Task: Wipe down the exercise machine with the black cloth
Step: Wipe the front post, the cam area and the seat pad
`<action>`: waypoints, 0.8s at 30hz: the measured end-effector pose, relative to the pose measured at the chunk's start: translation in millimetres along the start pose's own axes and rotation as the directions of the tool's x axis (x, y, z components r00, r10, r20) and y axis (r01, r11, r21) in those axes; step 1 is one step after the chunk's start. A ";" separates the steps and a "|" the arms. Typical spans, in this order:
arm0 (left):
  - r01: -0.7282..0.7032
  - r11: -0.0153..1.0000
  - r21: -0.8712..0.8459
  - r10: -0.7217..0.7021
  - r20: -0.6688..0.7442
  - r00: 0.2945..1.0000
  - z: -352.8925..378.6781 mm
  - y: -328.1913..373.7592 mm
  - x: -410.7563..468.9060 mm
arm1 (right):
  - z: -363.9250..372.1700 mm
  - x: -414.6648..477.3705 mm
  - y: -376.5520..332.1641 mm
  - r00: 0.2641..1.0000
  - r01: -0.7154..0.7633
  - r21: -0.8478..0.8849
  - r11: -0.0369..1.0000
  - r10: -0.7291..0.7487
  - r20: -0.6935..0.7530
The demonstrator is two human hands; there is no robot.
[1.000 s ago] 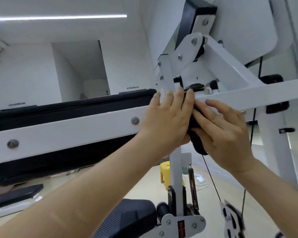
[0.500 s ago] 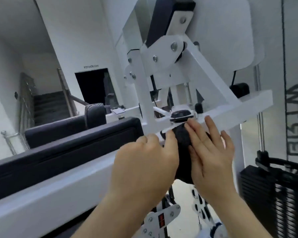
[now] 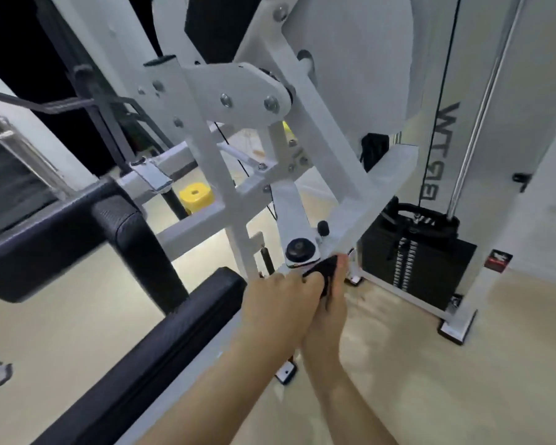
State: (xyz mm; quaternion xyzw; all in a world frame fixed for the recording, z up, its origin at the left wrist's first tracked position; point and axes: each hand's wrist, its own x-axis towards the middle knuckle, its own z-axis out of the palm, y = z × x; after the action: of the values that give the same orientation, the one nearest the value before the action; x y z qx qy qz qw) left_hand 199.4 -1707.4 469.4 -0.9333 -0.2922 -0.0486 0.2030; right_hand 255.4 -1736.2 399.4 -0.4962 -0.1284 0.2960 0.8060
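1. Since half a second ago my view has tipped downward, so the beige floor (image 3: 430, 380) and the weight stack (image 3: 411, 264) now fill the right side. The hands have closed up against each other, where before the right fingers lay spread across the cloth.
2. I see the left hand (image 3: 278, 305) with its back toward the camera, pressed against the right hand (image 3: 329, 311). They meet just below the black knob (image 3: 297, 248) on the exercise machine (image 3: 206, 149).
3. The black cloth (image 3: 323, 271) is sandwiched between the two hands. It bunches against the lower end of the slanted white bar (image 3: 369, 203), and a dark strip of it runs down the seam where the hands meet.
4. The right hand grips the cloth, with one finger laid up along its right edge toward the bar.
5. The left hand's fingers are tucked behind its own knuckles. I cannot tell whether they curl round the cloth or only press on it.
6. A long black pad (image 3: 148, 348) runs from the lower left up to the left wrist, and a black roller pad (image 3: 132, 242) stands above it.
7. A yellow stool (image 3: 196, 194) shows on the floor through the white frame.
8. Motion blur softens most of the picture, the hands included.
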 end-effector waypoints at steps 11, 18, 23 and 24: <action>-0.100 0.989 -0.108 0.107 0.060 0.992 -28.0 -96.4 -131.9 | 63.1 -137.6 28.3 0.971 -0.213 -0.186 0.959 0.228 0.064; -0.159 0.971 -0.178 0.175 0.077 0.982 -25.6 -127.3 -220.0 | 95.5 -227.2 44.7 0.955 -0.297 -0.237 0.925 0.290 -0.065; -0.208 0.957 -0.199 0.196 -0.078 0.977 -31.1 -150.8 -272.6 | 117.0 -284.9 47.5 0.893 -0.448 -0.235 0.863 0.443 -0.077; -0.207 0.958 -0.199 0.185 -0.126 0.975 -29.4 -154.7 -283.0 | 118.7 -296.9 49.0 0.876 -0.479 -0.212 0.852 0.479 -0.054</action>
State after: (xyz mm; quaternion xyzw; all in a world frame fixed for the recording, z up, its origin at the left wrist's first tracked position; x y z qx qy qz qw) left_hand -120.6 -1752.6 491.2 -0.9700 -0.1803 -0.1082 0.1220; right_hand -56.3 -1813.5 438.6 -0.5981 -0.0329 0.4716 0.6471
